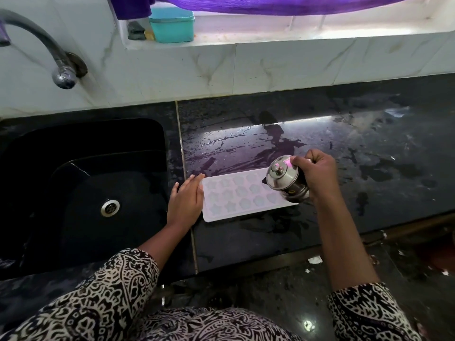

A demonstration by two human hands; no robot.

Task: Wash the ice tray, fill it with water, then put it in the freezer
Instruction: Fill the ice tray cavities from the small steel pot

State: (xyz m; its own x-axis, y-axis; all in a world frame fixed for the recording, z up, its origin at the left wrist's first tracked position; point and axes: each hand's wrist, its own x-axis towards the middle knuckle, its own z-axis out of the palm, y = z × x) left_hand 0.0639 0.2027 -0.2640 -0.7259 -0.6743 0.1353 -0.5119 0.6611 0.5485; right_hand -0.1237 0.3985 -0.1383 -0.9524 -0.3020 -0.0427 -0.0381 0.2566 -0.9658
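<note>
- The pale flat silicone ice tray (242, 195) with star and flower moulds is lying on the wet black stone counter (357, 148), just right of the black sink (81, 183).
- The left hand (186, 201) is lying open and flat, bracing the tray's left end.
- The right hand (317, 174) is clamping a lidded steel jug (285, 178), tipping it over the right end.
- Pouring slowly, mould by mould, is probably avoiding overflow.

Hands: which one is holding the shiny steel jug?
The right hand grips the steel jug, tilted over the ice tray. The left hand just lies flat against the tray's other end.
</note>
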